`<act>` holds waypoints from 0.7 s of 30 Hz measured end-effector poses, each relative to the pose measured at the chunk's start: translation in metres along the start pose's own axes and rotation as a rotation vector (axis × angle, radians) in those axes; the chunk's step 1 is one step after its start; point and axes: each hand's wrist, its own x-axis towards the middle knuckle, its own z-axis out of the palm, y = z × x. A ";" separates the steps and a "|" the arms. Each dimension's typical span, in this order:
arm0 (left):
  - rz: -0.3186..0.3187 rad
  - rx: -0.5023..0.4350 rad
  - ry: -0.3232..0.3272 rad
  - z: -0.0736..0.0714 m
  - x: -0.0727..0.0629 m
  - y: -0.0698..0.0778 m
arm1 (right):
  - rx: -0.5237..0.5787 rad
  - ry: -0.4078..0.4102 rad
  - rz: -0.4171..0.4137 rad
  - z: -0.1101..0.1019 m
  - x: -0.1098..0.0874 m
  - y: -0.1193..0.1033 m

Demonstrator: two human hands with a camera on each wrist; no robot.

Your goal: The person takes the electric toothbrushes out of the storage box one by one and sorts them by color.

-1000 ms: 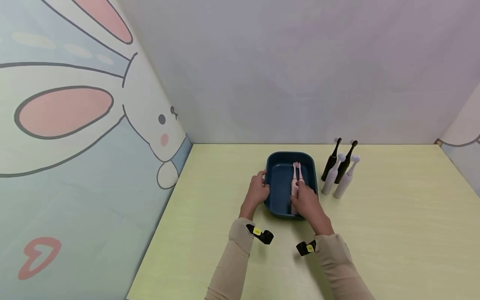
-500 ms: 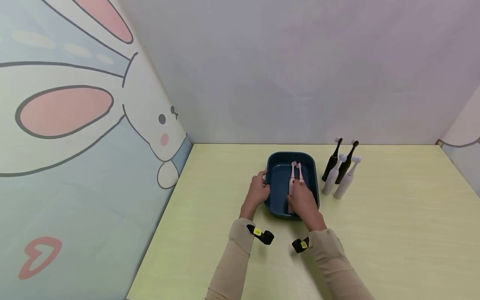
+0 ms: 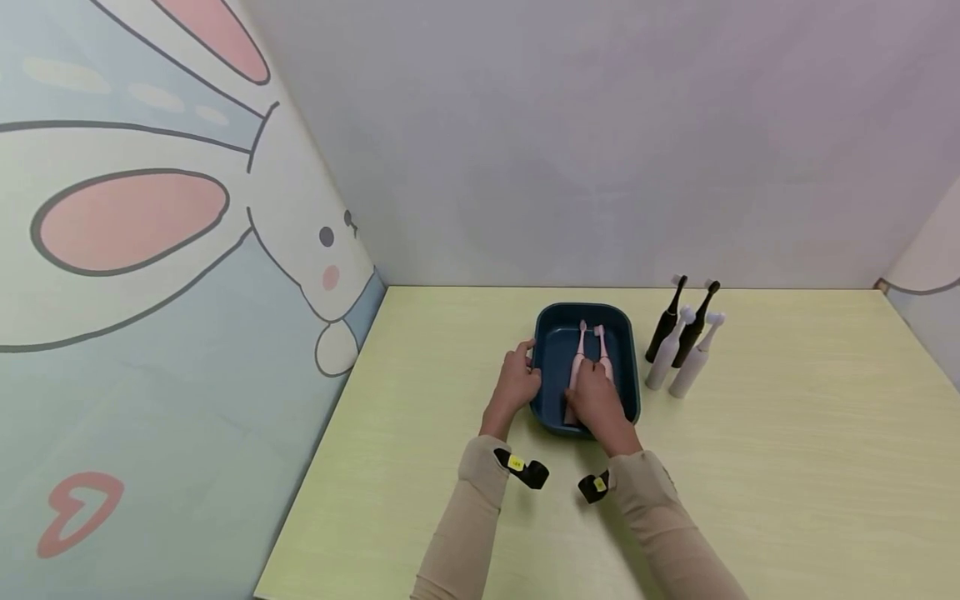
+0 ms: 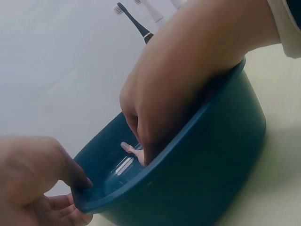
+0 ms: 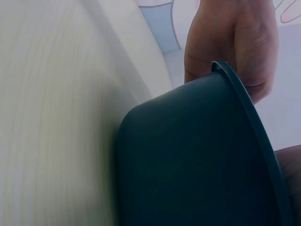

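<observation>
A dark blue plastic basin stands on the table. My left hand grips its left rim, thumb inside and fingers outside, as the left wrist view shows. Reaching down into the basin, my right hand holds a pink electric toothbrush by its handle. A second pink electric toothbrush lies just right of it, its lower part hidden under that hand. In the right wrist view the basin's outer wall hides the right fingers.
To the right of the basin stand two black electric toothbrushes and two pale lavender ones, all upright and close together. The light yellow table meets a plain wall behind and a wall with rabbit drawings on the left.
My right hand has moved left inside the basin with the pink toothbrush, and the gap between the two pink brushes has widened. The left hand has stayed on the rim.
</observation>
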 end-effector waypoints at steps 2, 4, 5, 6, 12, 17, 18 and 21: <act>0.001 0.002 0.001 0.000 0.000 0.000 | 0.006 -0.010 0.009 0.000 0.000 -0.001; 0.002 0.002 0.003 0.000 -0.001 0.000 | 0.012 -0.010 0.009 0.001 0.001 -0.002; 0.003 0.001 0.004 0.000 -0.001 0.000 | 0.018 -0.010 0.010 0.001 0.001 -0.003; 0.002 0.001 0.004 0.000 -0.001 0.000 | 0.020 -0.009 0.009 0.001 0.001 -0.003; 0.002 0.004 0.005 -0.001 -0.003 0.001 | 0.035 -0.012 0.012 0.000 0.000 -0.006; 0.000 0.012 0.014 -0.003 -0.006 0.002 | 0.093 -0.028 -0.003 -0.002 -0.003 -0.005; 0.001 0.011 0.013 -0.003 -0.006 0.002 | 0.111 -0.023 -0.013 -0.003 -0.004 -0.005; 0.007 0.007 0.013 -0.003 -0.005 0.002 | 0.166 0.004 -0.042 -0.008 -0.009 -0.005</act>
